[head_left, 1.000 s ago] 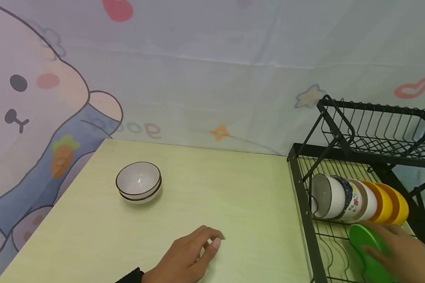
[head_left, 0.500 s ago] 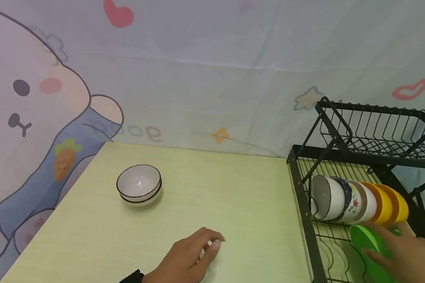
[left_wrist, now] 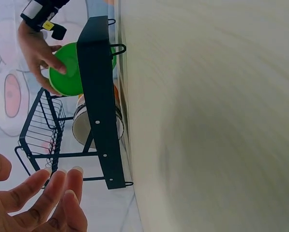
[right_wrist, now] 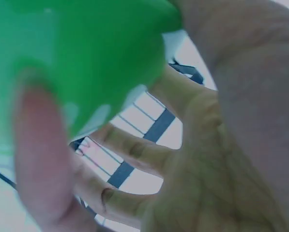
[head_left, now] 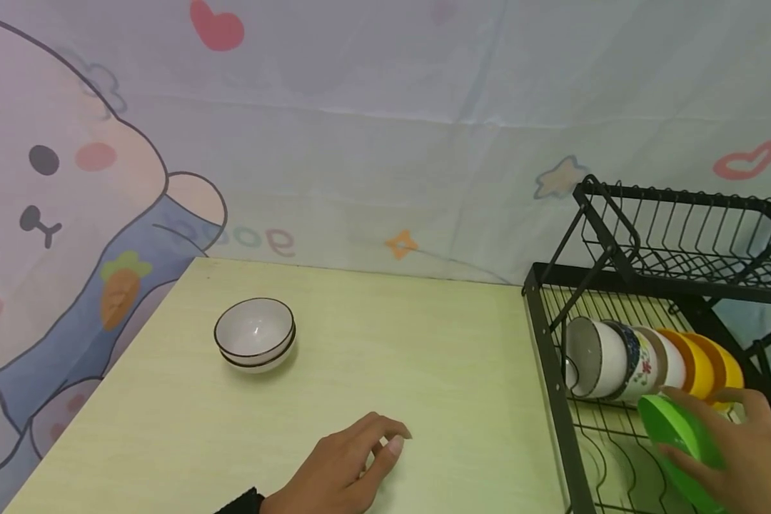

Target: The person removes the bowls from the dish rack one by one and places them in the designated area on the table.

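Slightly higher than a moment ago, my right hand [head_left: 748, 453] pinches the green bowl [head_left: 681, 428] between thumb and fingers, tilted over the lower level of the black rack [head_left: 555, 385]. Just behind it stands a row of bowls [head_left: 671, 357]. The rack's side separates it from my left hand [head_left: 340, 464], relaxed over the tabletop [head_left: 424, 343], where two stacked white bowls [head_left: 255, 332] sit.

Pale cartoon-printed backdrop [head_left: 360, 107] behind yellowish table [head_left: 424, 357]
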`<action>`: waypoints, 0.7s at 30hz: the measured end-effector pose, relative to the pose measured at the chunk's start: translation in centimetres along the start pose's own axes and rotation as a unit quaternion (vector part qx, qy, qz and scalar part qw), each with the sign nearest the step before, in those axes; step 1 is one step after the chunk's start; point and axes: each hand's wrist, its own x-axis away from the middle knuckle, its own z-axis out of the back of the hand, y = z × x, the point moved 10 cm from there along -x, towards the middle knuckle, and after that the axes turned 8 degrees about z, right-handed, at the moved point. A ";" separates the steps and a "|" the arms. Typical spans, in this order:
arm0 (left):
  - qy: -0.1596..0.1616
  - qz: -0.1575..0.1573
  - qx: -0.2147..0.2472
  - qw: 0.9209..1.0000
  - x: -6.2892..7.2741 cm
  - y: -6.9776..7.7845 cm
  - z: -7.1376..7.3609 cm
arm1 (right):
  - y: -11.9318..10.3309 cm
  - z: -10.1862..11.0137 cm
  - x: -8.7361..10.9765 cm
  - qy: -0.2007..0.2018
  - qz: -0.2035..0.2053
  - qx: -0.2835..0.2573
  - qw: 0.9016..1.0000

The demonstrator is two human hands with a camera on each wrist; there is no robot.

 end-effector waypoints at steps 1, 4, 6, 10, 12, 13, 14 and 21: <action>-0.001 -0.001 0.001 1.000 0.0 0.0 0.0 | -0.2 0.5 0.1 0.019 0.006 0.002 1.000; 0.000 0.000 0.001 1.000 -0.1 0.0 0.0 | -1.0 2.1 0.7 0.092 0.035 0.000 0.995; 0.007 -0.006 -0.002 1.000 -0.1 0.1 0.1 | -1.5 3.2 1.1 0.138 0.048 -0.012 0.989; 0.020 -0.011 -0.007 1.000 -0.1 0.1 0.2 | -2.5 4.9 1.8 0.219 0.071 -0.075 0.970; 0.012 -0.004 -0.004 1.000 -0.1 -0.1 -0.1 | -2.9 5.3 1.9 0.230 0.070 -0.104 0.965; 0.005 0.001 -0.002 1.000 -0.1 -0.2 -0.3 | -3.0 5.5 1.9 0.235 0.067 -0.118 0.962; -0.003 0.005 0.000 1.000 -0.1 -0.3 -0.5 | -3.0 5.5 1.9 0.233 0.056 -0.128 0.963; -0.008 0.002 -0.005 1.000 -0.2 -0.2 -0.8 | -3.2 4.9 1.4 0.163 0.017 -0.176 0.971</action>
